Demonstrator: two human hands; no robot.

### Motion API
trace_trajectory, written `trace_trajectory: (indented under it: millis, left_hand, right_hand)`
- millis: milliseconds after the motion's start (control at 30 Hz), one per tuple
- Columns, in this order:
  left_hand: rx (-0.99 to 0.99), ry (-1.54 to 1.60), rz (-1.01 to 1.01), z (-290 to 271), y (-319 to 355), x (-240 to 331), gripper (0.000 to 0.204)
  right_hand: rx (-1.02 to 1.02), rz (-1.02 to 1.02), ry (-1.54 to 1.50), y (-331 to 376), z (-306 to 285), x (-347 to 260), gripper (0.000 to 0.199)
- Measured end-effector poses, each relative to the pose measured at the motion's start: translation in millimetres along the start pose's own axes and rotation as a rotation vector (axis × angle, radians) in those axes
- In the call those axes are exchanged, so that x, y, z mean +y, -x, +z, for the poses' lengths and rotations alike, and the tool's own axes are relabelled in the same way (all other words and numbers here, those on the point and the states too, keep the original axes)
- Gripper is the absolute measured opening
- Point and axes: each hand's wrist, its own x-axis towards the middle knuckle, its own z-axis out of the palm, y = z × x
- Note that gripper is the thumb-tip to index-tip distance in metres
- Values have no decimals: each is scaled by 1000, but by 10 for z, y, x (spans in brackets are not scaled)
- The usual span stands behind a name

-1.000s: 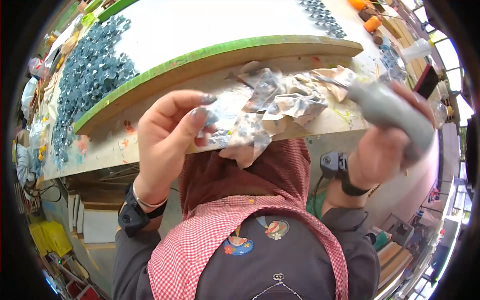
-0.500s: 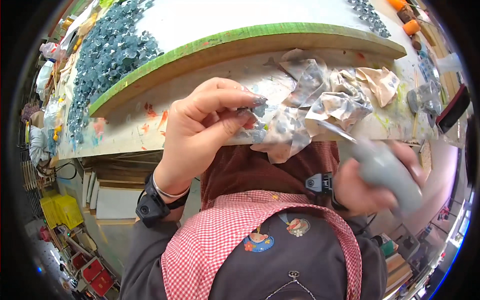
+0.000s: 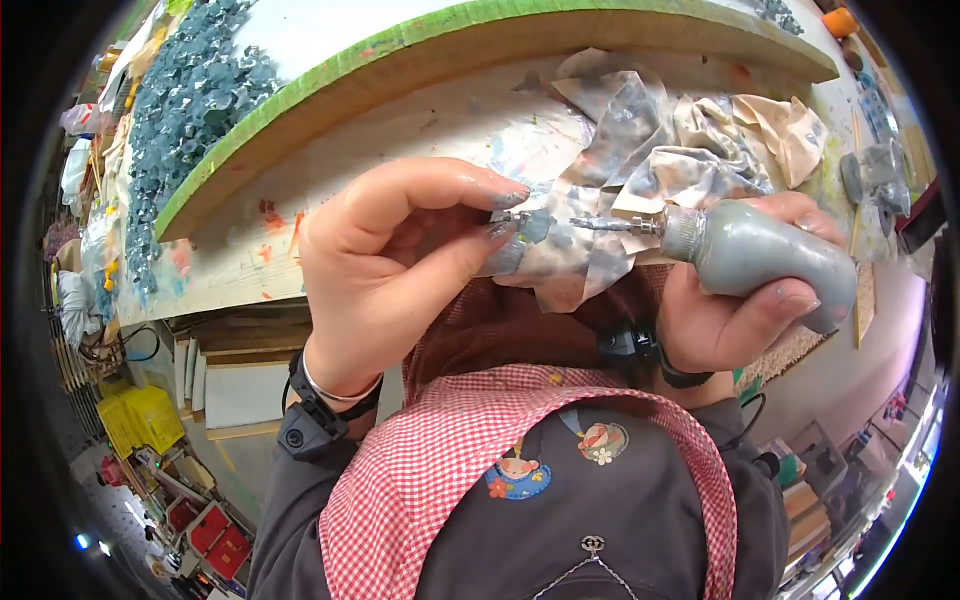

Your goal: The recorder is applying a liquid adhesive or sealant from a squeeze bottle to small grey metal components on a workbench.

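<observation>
Between its thumb and fingertips my left hand (image 3: 385, 260) pinches a small blue-grey piece (image 3: 537, 226), mostly hidden by the fingers. My right hand (image 3: 715, 325) is wrapped round a rounded grey bottle (image 3: 775, 258), tipped on its side. From the bottle's ribbed collar a thin metal nozzle (image 3: 612, 224) points left toward the piece, with a small gap between them. Grey smears mark the left fingertips. Under and behind the hands lies a crumpled, grey-stained cloth (image 3: 635, 120) at the table's near edge.
A curved-looking wooden strip with a green top (image 3: 450, 35) runs across the paint-spotted table (image 3: 230, 265). Beyond it at the left spreads a heap of small blue-grey pieces (image 3: 205, 110). A clear plastic cup-like thing (image 3: 885, 178) stands at the right, near an orange object (image 3: 840, 22).
My right hand has brought the bottle up and level, its nozzle now facing the small piece. My left hand keeps its pinch. The view has shifted slightly.
</observation>
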Motion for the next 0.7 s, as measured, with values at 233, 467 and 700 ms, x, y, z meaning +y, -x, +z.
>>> trace_trajectory:
  millis: [233, 467, 700]
  left_hand:
    - [-56, -115, 122, -5, -19, -28, 27]
    - [-64, -134, 151, 0, -31, -29, 27]
    - [-35, -163, 132, 10, -16, -25, 25]
  right_hand:
    - [-114, -37, 3, -44, -33, 27, 45]
    - [-143, -43, -56, -57, -15, 54, 49]
    - [-143, -75, -147, -41, -32, 86, 50]
